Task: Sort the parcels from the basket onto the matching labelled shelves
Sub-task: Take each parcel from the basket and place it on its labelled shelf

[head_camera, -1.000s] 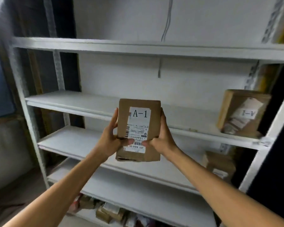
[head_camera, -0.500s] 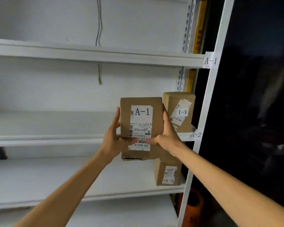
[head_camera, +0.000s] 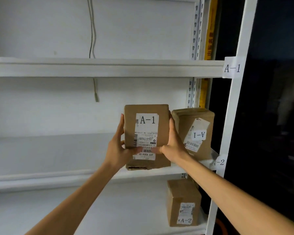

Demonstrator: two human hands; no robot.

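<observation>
A brown cardboard parcel [head_camera: 147,133] with a white label reading A-1 is upright in front of me. My left hand [head_camera: 118,148] grips its left side and my right hand [head_camera: 172,146] grips its right side, thumbs on the lower label. It hangs in front of the white shelf board [head_camera: 58,173] under the A-1 tag [head_camera: 232,67] on the post. Just right of it on that shelf stands another A-1 parcel [head_camera: 196,131], its label upside down.
An A-2 tag [head_camera: 219,162] marks the shelf edge; below it stands a brown parcel labelled A-2 [head_camera: 183,204] at the right end. A white upright post [head_camera: 234,116] bounds the rack on the right, darkness beyond. A cable [head_camera: 92,31] hangs on the wall.
The view has swung right and closer to the rack's right end. The parcel stays gripped in both hands and now sits next to the other A-1 parcel.
</observation>
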